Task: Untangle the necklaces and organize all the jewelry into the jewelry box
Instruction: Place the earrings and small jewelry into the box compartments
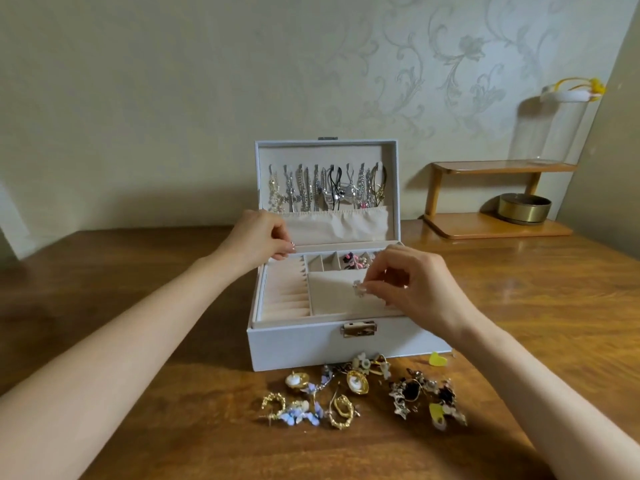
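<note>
Pinching earring in rt hand

The jewelry box stands open on the table, near its middle. Necklaces hang inside the box's raised lid, above a pocket. Loose earrings lie on the table just in front of the box. A small shelf stands behind the box to its right, with a round tin on its lower board
</note>
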A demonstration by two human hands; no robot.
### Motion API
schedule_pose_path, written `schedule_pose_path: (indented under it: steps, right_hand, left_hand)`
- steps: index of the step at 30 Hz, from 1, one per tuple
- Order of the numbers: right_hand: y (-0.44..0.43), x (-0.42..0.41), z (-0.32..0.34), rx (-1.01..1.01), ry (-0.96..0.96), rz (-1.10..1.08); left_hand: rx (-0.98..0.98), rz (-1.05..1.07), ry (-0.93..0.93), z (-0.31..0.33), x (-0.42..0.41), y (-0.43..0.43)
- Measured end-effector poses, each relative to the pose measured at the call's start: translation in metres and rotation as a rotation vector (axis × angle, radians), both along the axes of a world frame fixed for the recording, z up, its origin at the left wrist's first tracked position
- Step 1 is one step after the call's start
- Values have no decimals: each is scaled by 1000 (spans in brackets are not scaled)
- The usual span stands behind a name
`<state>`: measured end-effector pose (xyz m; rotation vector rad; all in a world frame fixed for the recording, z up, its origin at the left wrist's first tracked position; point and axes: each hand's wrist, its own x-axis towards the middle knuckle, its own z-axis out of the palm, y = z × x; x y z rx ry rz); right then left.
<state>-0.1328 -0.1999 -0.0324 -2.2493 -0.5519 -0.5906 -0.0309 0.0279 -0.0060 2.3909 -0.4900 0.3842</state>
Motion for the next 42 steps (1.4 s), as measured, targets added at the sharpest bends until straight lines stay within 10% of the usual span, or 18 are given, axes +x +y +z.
schedule_pose_path:
  steps: [33,42]
  right_hand:
    - [-2,11,-9,-34,-13,-14]
    - [0,10,-8,-28,-17,-12]
  left_hand:
    - [-261,-206,52,-12,4,9]
    - [66,-34,-61,-5,17,0]
